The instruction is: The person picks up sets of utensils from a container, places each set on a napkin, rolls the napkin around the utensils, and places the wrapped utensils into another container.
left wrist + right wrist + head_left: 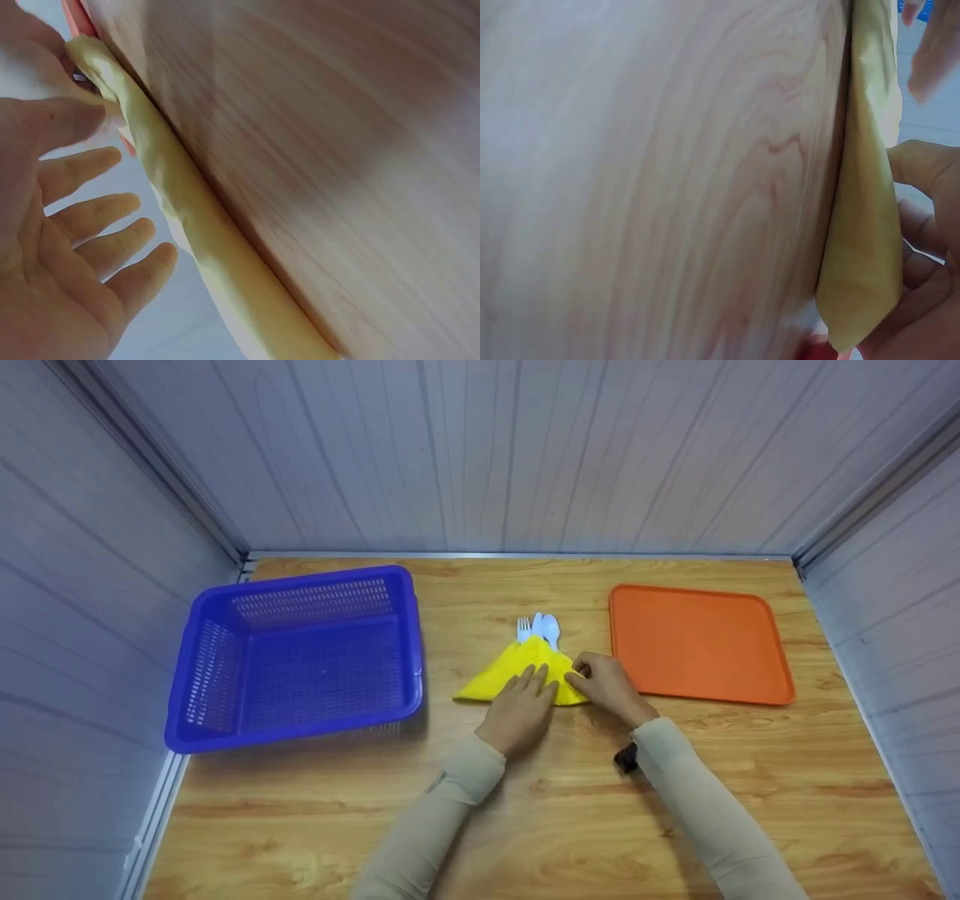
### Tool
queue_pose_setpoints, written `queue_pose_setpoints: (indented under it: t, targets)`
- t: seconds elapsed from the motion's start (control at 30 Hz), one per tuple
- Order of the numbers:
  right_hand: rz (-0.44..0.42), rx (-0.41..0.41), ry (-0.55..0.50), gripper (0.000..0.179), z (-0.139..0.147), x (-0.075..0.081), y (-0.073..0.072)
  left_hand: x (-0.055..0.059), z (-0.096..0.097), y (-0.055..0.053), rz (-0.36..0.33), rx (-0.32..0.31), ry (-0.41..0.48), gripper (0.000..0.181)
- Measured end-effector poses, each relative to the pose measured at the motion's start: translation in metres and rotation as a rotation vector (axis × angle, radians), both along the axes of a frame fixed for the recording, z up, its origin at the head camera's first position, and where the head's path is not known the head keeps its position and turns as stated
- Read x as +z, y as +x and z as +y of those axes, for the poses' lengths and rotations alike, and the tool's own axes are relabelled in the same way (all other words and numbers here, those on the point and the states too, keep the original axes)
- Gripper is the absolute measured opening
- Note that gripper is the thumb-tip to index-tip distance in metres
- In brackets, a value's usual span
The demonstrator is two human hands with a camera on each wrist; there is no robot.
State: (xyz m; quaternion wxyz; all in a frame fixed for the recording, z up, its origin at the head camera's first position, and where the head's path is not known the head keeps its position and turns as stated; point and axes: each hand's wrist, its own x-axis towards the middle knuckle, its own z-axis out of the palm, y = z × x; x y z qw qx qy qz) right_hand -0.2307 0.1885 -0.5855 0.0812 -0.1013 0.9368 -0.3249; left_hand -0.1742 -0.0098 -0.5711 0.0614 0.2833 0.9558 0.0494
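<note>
A yellow napkin (491, 678), folded to a triangle, lies mid-table. From under its top point stick out a white plastic fork (523, 628), a knife (538, 625) and a spoon (552, 630), their lower parts covered. My left hand (520, 711) rests on the napkin's middle, fingers extended; in the left wrist view those fingers (90, 217) are spread beside the rolled-looking napkin edge (180, 202). At the right corner, my right hand (609, 687) pinches the napkin with bent fingers. The right wrist view has that hand (934, 225) partly behind the napkin corner (862, 255).
A blue perforated plastic basket (300, 727) stands at the left. An orange tray (701, 645) lies at the right, close to my right hand. Pale panel walls (510, 457) enclose the wooden table (540, 825) at the back and sides.
</note>
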Motion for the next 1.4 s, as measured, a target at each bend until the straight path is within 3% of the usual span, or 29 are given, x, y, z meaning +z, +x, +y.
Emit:
queue_pose_setpoints:
  t: [0.17, 0.37, 0.63, 0.77, 1.1, 1.23, 1.4]
  targets:
    - [0.068, 0.006, 0.100, 0.022, -0.001, 0.001, 0.006, -0.005, 0.009, 0.004, -0.085, 0.003, -0.074, 0.055]
    - [0.136, -0.002, 0.266, 0.032, 0.001, 0.003, 0.012, -0.008, 0.011, 0.005, -0.091, 0.014, -0.102, 0.061]
    - [-0.019, -0.032, 0.292, 0.041, 0.007, 0.013, 0.010, -0.008, 0.011, 0.003, -0.105, 0.008, -0.087, 0.062]
    - [-0.057, -0.055, 0.284, 0.044, 0.015, 0.018, 0.011, -0.007, 0.010, 0.003, -0.108, 0.013, -0.083, 0.062]
    - [-0.236, -0.124, -0.085, 0.049, 0.037, 0.020, 0.031, -0.005, 0.009, 0.004, -0.107, 0.016, -0.064, 0.059]
    - [-0.232, -0.184, -0.237, 0.034, 0.037, 0.015, 0.038, -0.005, 0.008, 0.003, -0.098, 0.007, -0.062, 0.058]
    - [-0.165, -0.273, -0.443, 0.018, 0.020, 0.008, 0.043, -0.006, 0.008, 0.002, -0.099, 0.001, -0.053, 0.057]
